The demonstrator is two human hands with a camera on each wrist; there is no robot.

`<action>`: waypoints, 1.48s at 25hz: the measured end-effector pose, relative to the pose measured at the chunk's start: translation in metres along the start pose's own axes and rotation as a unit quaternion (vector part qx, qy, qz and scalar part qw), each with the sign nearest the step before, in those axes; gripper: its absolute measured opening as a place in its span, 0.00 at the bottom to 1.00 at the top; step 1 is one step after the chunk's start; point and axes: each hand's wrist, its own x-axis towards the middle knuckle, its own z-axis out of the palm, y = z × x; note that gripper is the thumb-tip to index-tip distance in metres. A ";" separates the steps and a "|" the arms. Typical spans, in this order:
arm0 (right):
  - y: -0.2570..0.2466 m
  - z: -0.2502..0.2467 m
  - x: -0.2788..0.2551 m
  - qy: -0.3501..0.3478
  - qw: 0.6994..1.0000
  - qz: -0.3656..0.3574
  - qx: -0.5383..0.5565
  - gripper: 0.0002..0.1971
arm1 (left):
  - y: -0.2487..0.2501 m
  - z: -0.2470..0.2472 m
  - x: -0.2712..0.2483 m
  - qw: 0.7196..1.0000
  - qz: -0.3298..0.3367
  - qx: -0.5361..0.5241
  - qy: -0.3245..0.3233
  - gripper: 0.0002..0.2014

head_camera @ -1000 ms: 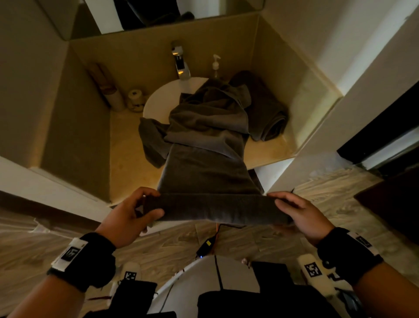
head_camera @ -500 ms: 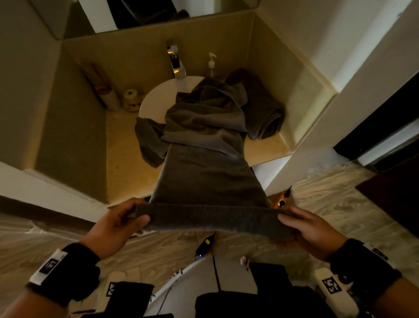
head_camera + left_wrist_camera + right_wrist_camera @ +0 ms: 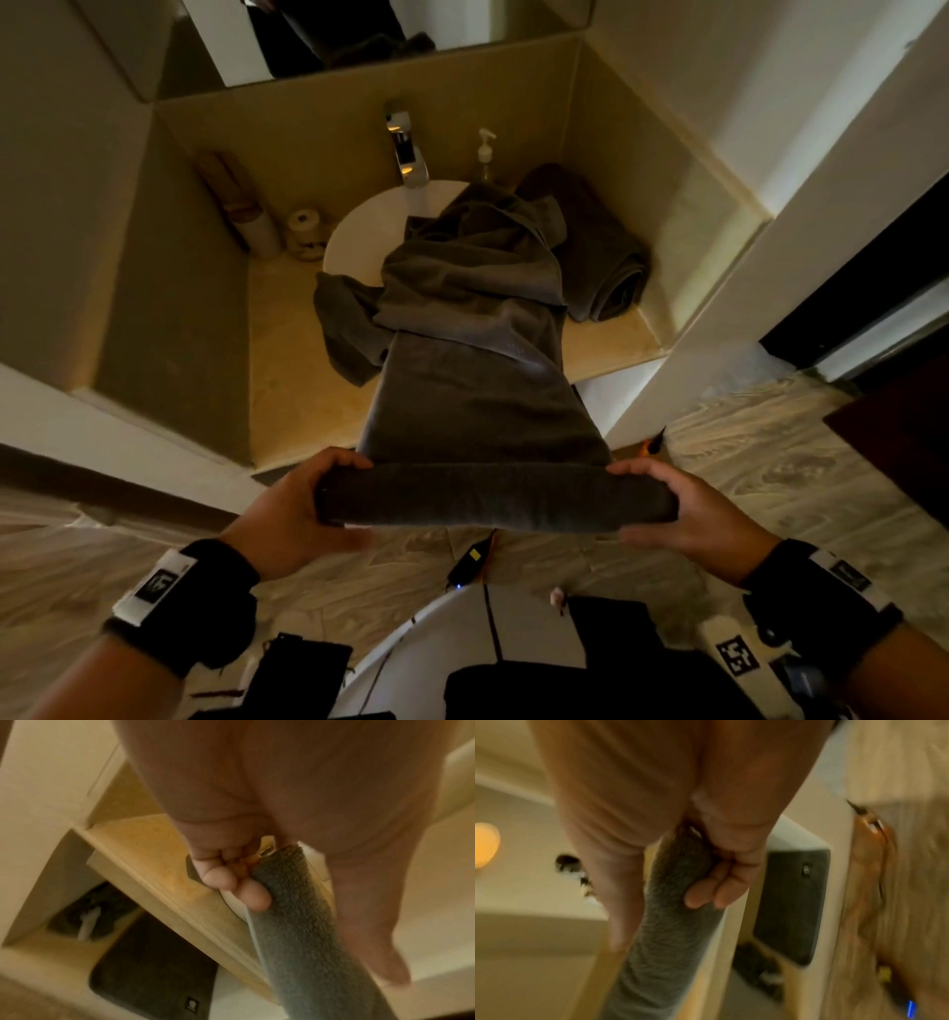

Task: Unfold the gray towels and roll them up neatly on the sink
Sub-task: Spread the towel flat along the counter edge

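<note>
1. Since a second before, the rolled end of the gray towel [image 3: 493,496] had grown thicker.
2. The left hand [image 3: 287,506] clasped the roll's left end and the right hand [image 3: 690,511] its right end, fingers curled round it.
3. The roll's long axis ran left to right, in front of the counter [image 3: 298,360]; the unrolled length stretched away over the white basin [image 3: 369,231].
4. A second rolled towel [image 3: 606,267] lay right of the basin.

Gray towel [image 3: 482,401]; white sink [image 3: 369,231]; beige counter [image 3: 298,370].
</note>
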 end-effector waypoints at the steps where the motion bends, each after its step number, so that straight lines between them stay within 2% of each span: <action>1: 0.001 -0.003 -0.003 -0.022 0.996 -0.019 -0.079 0.31 | -0.001 0.000 0.001 0.998 0.016 0.066 -0.008 0.34; 3: 0.000 -0.004 -0.004 -0.033 0.989 -0.043 -0.137 0.31 | -0.003 0.001 0.005 0.993 0.039 0.109 0.001 0.33; 11: -0.001 -0.015 0.008 0.010 0.984 -0.108 -0.140 0.21 | -0.010 -0.006 0.012 0.983 0.064 0.173 -0.012 0.20; 14: 0.003 -0.016 0.012 0.060 0.952 -0.165 -0.252 0.18 | -0.016 -0.011 0.012 0.983 0.090 0.163 0.010 0.15; 16: 0.002 -0.015 0.014 0.080 0.940 -0.187 -0.274 0.17 | -0.016 -0.013 0.011 0.987 0.096 0.130 0.013 0.12; 17: 0.001 -0.015 0.014 0.082 0.947 -0.181 -0.252 0.17 | -0.018 -0.014 0.012 0.990 0.095 0.108 0.008 0.11; 18: 0.000 -0.014 0.013 0.082 0.962 -0.159 -0.208 0.16 | -0.022 -0.015 0.012 0.992 0.090 0.084 0.003 0.15; 21: 0.001 -0.009 0.013 0.064 0.993 -0.076 -0.061 0.16 | -0.031 -0.008 0.015 0.999 0.030 -0.023 0.003 0.31; 23: 0.011 -0.005 0.016 0.058 0.998 -0.035 -0.005 0.27 | -0.037 0.002 0.019 0.996 -0.009 -0.084 0.007 0.36; 24: 0.016 -0.002 0.019 0.067 0.997 -0.021 0.011 0.33 | -0.037 0.008 0.020 0.993 -0.033 -0.117 0.007 0.33; 25: 0.022 0.000 0.022 0.081 0.996 -0.001 0.037 0.34 | -0.035 0.013 0.021 0.986 -0.055 -0.158 0.011 0.25; 26: 0.026 0.003 0.025 0.101 0.992 0.020 0.073 0.27 | -0.033 0.018 0.021 0.978 -0.076 -0.195 0.018 0.17; 27: 0.024 0.008 0.024 0.119 0.987 0.034 0.098 0.16 | -0.031 0.021 0.021 0.972 -0.088 -0.218 0.024 0.12; 28: 0.022 0.011 0.024 0.128 0.986 0.035 0.104 0.08 | -0.029 0.023 0.021 0.970 -0.089 -0.224 0.033 0.09; 33: 0.030 0.010 0.030 0.113 0.990 -0.043 0.070 0.13 | -0.025 0.021 0.019 0.973 -0.046 -0.219 0.053 0.13; 35: 0.030 0.008 0.032 0.127 0.988 -0.040 0.084 0.11 | -0.018 0.019 0.016 0.974 -0.046 -0.215 0.061 0.08; 36: 0.027 0.009 0.033 0.135 0.985 -0.037 0.101 0.10 | -0.014 0.018 0.014 0.975 -0.043 -0.211 0.064 0.08; 37: 0.022 0.011 0.032 0.137 0.982 -0.036 0.127 0.11 | -0.010 0.017 0.012 0.976 -0.038 -0.204 0.062 0.13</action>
